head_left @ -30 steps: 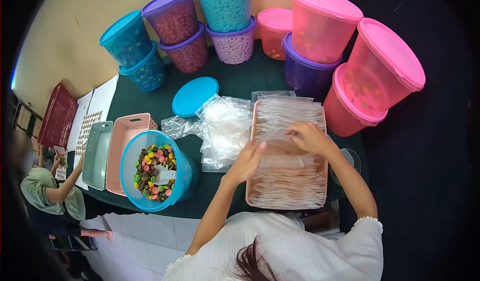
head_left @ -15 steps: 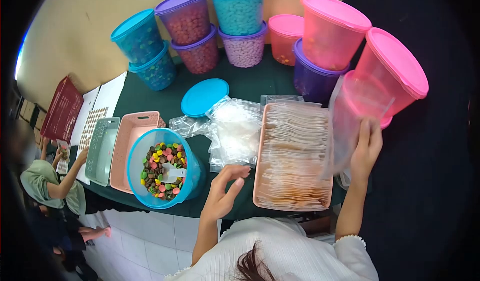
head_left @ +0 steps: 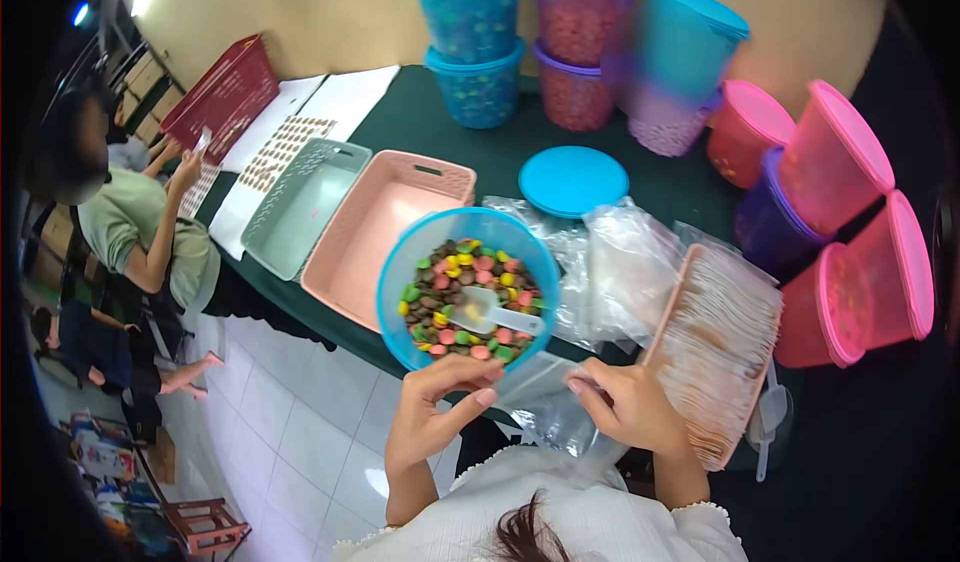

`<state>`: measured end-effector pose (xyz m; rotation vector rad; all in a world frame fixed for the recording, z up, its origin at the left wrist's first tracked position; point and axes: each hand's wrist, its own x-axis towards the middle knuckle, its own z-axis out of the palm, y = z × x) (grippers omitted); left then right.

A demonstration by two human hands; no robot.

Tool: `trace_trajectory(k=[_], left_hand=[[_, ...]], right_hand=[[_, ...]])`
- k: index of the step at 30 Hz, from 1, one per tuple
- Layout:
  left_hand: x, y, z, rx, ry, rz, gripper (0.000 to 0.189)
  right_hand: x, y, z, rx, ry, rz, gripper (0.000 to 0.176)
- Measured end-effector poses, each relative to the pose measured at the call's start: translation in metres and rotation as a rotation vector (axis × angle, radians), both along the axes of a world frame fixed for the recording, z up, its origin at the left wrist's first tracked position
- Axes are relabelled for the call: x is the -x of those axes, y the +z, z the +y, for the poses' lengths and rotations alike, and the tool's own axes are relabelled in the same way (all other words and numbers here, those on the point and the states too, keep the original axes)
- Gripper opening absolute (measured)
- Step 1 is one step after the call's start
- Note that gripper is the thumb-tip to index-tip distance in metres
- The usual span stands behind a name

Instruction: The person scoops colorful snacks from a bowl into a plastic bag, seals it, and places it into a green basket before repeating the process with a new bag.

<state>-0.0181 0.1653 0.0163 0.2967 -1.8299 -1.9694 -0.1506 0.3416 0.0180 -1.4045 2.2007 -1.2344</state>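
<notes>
A clear plastic bag (head_left: 548,402) is stretched between my two hands, close to my body. My right hand (head_left: 635,402) pinches its upper right edge between thumb and fingers. At the bag's left edge, the thumb and fingertips of my left hand (head_left: 435,417) close on the plastic. Just beyond the hands stands a blue tub (head_left: 393,307) of coloured, button-shaped pieces, brown, green, yellow and pink. A white scoop (head_left: 510,319) lies on those pieces. To the right, a tray (head_left: 672,320) holds a dense row of flat packets, next to a pile of clear bags (head_left: 620,262).
A pink basket (head_left: 335,262) and a grey-green basket (head_left: 270,232) stand left of the tub. A blue lid (head_left: 573,180) lies behind it. Stacked lidded tubs (head_left: 470,12) line the back, with pink tubs (head_left: 885,262) at right. Another person (head_left: 150,222) works at far left.
The view has swung left. My right hand has brought the bag from beyond the packet tray to in front of the blue tub, where my left hand now meets it.
</notes>
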Motion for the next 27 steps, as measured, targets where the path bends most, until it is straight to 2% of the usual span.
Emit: trace_trajectory(k=[3, 4, 6, 7, 9, 11, 12, 13, 14, 16, 17, 19, 20, 21, 23, 24, 25, 26, 27], left_hand=[[-0.02, 0.001, -0.035, 0.32, -0.073, -0.145, 0.021], [-0.025, 0.003, -0.046, 0.329, -0.067, -0.147, 0.021], [-0.031, 0.01, -0.073, 0.409, -0.192, -0.2, 0.016], [-0.035, 0.013, -0.085, 0.326, -0.236, -0.196, 0.013], [-0.041, 0.008, -0.117, 0.367, -0.302, -0.135, 0.011], [-0.044, 0.006, -0.147, 0.377, -0.336, -0.113, 0.011], [-0.046, 0.007, -0.162, 0.386, -0.264, -0.114, 0.01], [-0.048, 0.005, -0.176, 0.389, -0.186, -0.11, 0.009], [-0.05, 0.001, -0.185, 0.171, -0.051, -0.071, 0.005], [-0.051, -0.024, -0.212, 0.005, 0.238, 0.1, 0.004], [-0.047, -0.02, -0.215, -0.005, 0.237, 0.095, 0.004], [-0.028, -0.004, -0.221, -0.353, 0.569, 0.444, 0.006], [-0.026, -0.006, -0.227, -0.351, 0.537, 0.435, 0.006], [-0.021, -0.012, -0.231, -0.223, 0.506, 0.454, 0.006], [-0.01, -0.018, -0.226, -0.069, 0.391, 0.435, 0.006], [-0.006, -0.018, -0.219, -0.089, 0.339, 0.43, 0.006], [-0.001, -0.017, -0.21, 0.008, 0.163, 0.409, 0.008], [0.002, -0.016, -0.204, 0.111, -0.013, 0.393, 0.01], [0.007, -0.016, -0.198, 0.108, -0.064, 0.399, 0.01]], right_hand=[[-0.01, 0.008, -0.03, -0.084, 0.062, 0.08, 0.009], [-0.013, 0.011, -0.041, -0.122, 0.096, 0.121, 0.01], [-0.018, 0.018, -0.067, -0.112, 0.108, 0.18, 0.01], [-0.022, 0.02, -0.08, -0.117, 0.136, 0.184, 0.01], [-0.029, 0.025, -0.106, -0.142, 0.181, 0.181, 0.011], [-0.036, 0.041, -0.132, -0.086, 0.121, 0.17, 0.013], [-0.038, 0.047, -0.144, -0.03, 0.08, 0.169, 0.015], [-0.04, 0.047, -0.154, 0.13, -0.06, 0.27, 0.018], [-0.041, 0.05, -0.162, 0.109, -0.057, 0.286, 0.018], [-0.046, 0.055, -0.173, 0.532, -0.589, 0.494, 0.018], [-0.05, 0.054, -0.176, 0.521, -0.589, 0.494, 0.018], [-0.061, 0.051, -0.179, 0.657, -0.714, 0.333, 0.016], [-0.068, 0.049, -0.186, 0.566, -0.64, 0.299, 0.016], [-0.076, 0.047, -0.193, 0.471, -0.573, 0.269, 0.017], [-0.084, 0.038, -0.209, 0.319, -0.362, 0.273, 0.032], [-0.087, 0.032, -0.218, 0.291, -0.335, 0.266, 0.04], [-0.088, 0.027, -0.222, 0.235, -0.325, 0.251, 0.043], [-0.087, 0.027, -0.225, 0.194, -0.323, 0.21, 0.042], [-0.086, 0.022, -0.222, 0.154, -0.356, 0.216, 0.041]])
